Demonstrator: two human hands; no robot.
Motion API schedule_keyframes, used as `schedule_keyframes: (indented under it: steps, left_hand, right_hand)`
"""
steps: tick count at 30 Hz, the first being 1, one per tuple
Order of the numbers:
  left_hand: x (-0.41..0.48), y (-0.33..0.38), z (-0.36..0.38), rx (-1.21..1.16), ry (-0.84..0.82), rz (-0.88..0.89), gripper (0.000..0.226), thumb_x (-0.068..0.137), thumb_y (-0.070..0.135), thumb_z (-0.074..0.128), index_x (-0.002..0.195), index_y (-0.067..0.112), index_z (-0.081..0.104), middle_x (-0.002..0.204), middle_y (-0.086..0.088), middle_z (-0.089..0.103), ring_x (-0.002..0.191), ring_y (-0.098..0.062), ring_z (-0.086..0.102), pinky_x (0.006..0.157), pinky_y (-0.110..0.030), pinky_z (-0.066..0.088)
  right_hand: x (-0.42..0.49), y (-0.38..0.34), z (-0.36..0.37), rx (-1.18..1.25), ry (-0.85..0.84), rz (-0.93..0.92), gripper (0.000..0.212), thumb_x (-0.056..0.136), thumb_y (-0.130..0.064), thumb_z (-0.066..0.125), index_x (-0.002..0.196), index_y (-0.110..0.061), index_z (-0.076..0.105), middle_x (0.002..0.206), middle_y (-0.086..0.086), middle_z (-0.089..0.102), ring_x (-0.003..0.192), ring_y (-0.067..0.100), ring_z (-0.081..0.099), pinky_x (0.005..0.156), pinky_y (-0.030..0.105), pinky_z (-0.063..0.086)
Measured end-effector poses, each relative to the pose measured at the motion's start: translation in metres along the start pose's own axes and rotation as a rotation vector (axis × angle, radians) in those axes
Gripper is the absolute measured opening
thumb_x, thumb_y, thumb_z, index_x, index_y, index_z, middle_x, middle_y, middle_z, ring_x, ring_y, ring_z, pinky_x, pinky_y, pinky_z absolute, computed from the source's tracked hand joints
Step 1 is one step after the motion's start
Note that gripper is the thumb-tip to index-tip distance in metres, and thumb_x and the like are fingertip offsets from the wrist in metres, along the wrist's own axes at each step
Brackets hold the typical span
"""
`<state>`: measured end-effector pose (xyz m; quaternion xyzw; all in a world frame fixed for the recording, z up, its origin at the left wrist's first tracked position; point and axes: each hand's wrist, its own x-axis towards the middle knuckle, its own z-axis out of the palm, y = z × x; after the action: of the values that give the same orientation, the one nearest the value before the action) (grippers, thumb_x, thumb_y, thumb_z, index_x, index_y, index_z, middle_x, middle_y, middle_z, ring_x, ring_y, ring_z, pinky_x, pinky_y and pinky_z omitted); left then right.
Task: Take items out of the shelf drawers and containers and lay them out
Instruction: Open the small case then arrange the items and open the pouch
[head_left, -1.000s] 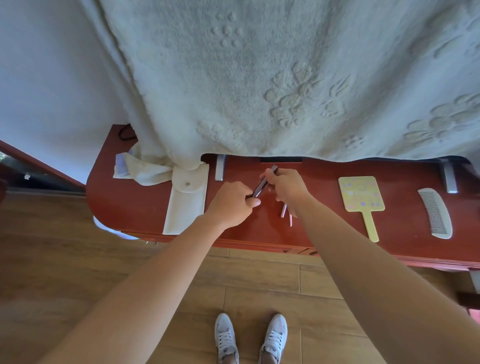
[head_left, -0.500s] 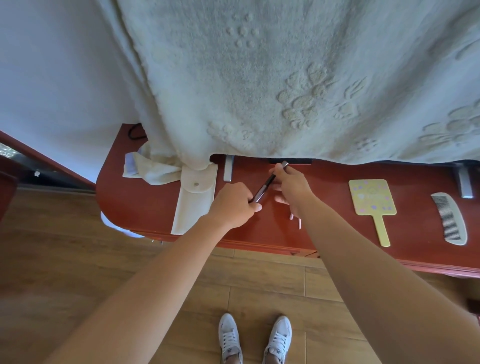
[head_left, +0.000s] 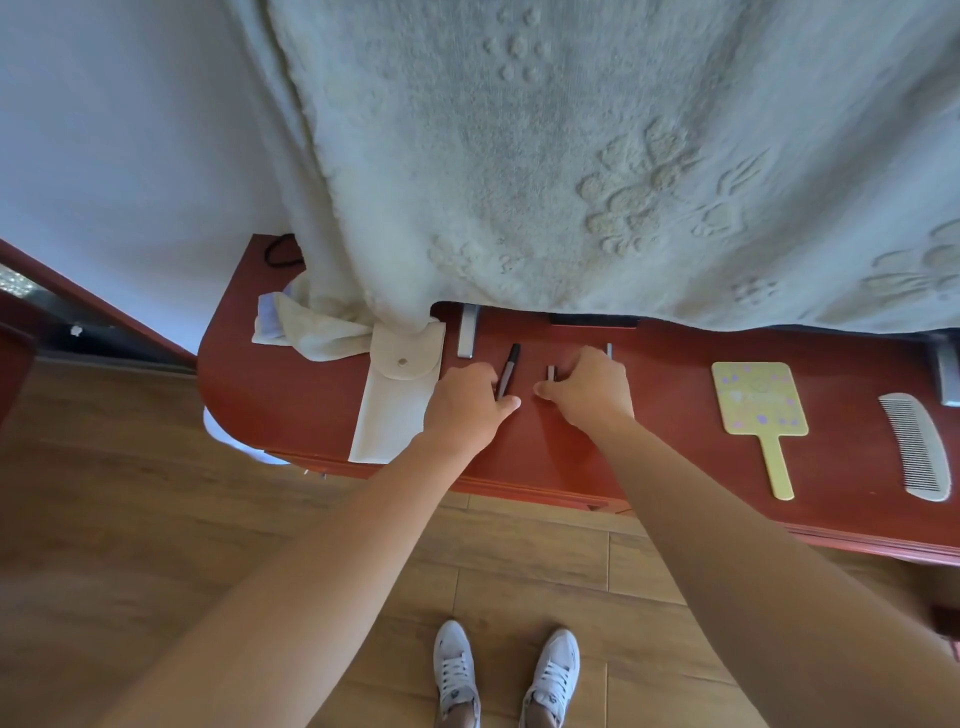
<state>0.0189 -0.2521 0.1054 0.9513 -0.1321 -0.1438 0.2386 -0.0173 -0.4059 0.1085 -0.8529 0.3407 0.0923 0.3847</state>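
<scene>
1. The tabletop (head_left: 675, 415) is seen in red-brown.
2. The hand mirror (head_left: 759, 399) is coloured pale yellow, dotted purple.
3. Right of the hand mirror, the comb (head_left: 917, 447) is coloured cream.
4. The blanket (head_left: 571, 156) is patterned with raised flowers.

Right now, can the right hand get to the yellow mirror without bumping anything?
Probably yes. The right hand rests on small sticks on the red table, and the yellow mirror lies flat further right with only bare tabletop between them. The comb sits beyond the mirror, out of the way.
</scene>
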Motion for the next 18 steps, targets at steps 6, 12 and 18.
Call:
schedule_keyframes:
  steps: [6,12,18]
  left_hand:
    - [0.001,0.01,0.004,0.138,0.035,0.068,0.04,0.084,0.046,0.068,0.103,0.011,0.061,0.091,-0.008,0.07,0.086,-0.029,0.067,0.071,-0.036,0.055]
    - [0.004,0.013,0.003,0.131,0.032,0.063,0.036,0.082,0.047,0.068,0.094,0.013,0.063,0.084,-0.006,0.069,0.081,-0.028,0.067,0.067,-0.036,0.055]
    - [0.001,0.0,-0.005,0.018,0.049,0.033,0.039,0.082,0.054,0.064,0.094,0.017,0.064,0.079,0.005,0.064,0.077,-0.019,0.063,0.066,-0.03,0.052]
  right_hand:
    - [-0.006,0.001,0.005,-0.079,0.004,-0.004,0.039,0.078,-0.036,0.079,0.097,-0.012,0.055,0.079,0.001,0.054,0.079,0.028,0.063,0.061,0.032,0.045]
    - [-0.009,-0.002,0.008,-0.084,0.037,-0.04,0.04,0.083,-0.035,0.074,0.104,-0.009,0.053,0.082,0.001,0.053,0.079,0.028,0.06,0.062,0.033,0.046]
    - [-0.011,-0.006,0.008,-0.11,0.065,-0.034,0.039,0.087,-0.038,0.065,0.11,-0.009,0.054,0.091,0.005,0.059,0.08,0.028,0.06,0.066,0.034,0.049]
